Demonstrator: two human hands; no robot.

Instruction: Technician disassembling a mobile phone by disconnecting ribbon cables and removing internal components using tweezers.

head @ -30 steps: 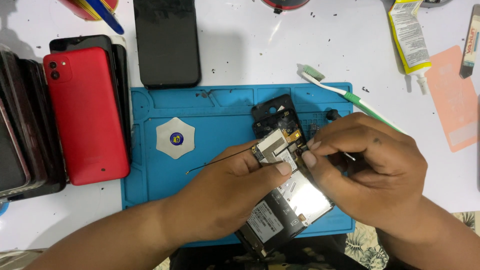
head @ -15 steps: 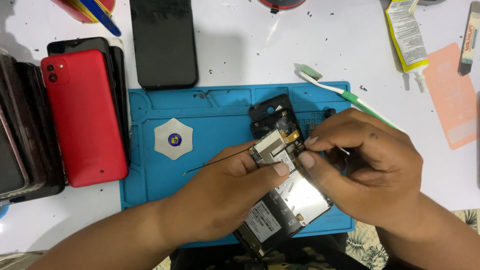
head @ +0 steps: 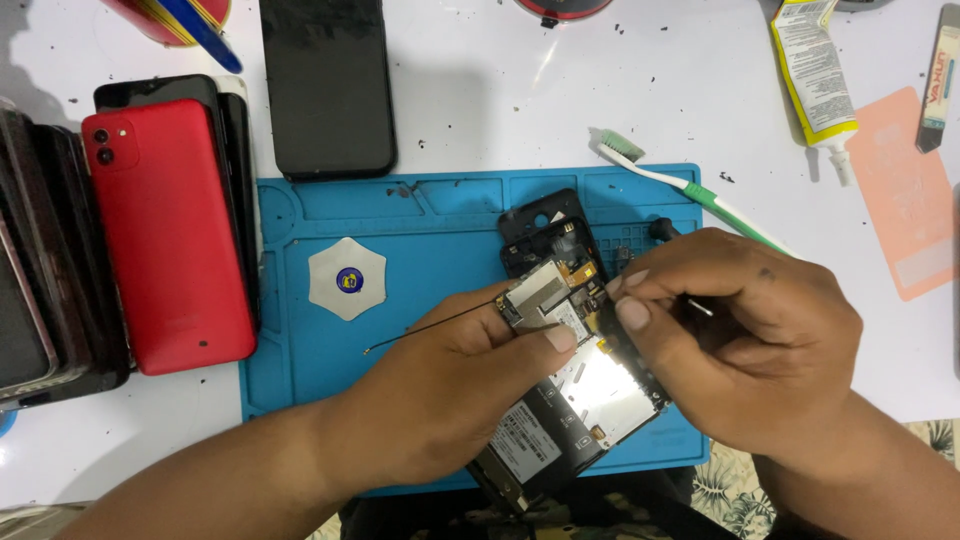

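Observation:
An opened black phone [head: 575, 400] lies slanted on a blue repair mat [head: 420, 220], its insides showing. My left hand [head: 450, 385] grips a small circuit board [head: 540, 295] between thumb and fingers, lifted over the phone's upper part. A thin black wire [head: 430, 325] trails left from the board. My right hand [head: 735, 340] is pinched on a thin metal tool [head: 700, 306], its fingertips at the phone's top right edge beside the board.
A red phone [head: 165, 235] lies on a stack of phones at the left. Above the mat sit a black phone [head: 325, 85], a toothbrush [head: 690, 190], a glue tube [head: 815, 75] and a pink card [head: 905, 190]. A white opening pick [head: 347, 278] rests on the mat.
Both hands and the board stay in nearly the same place over the phone; only small finger shifts show.

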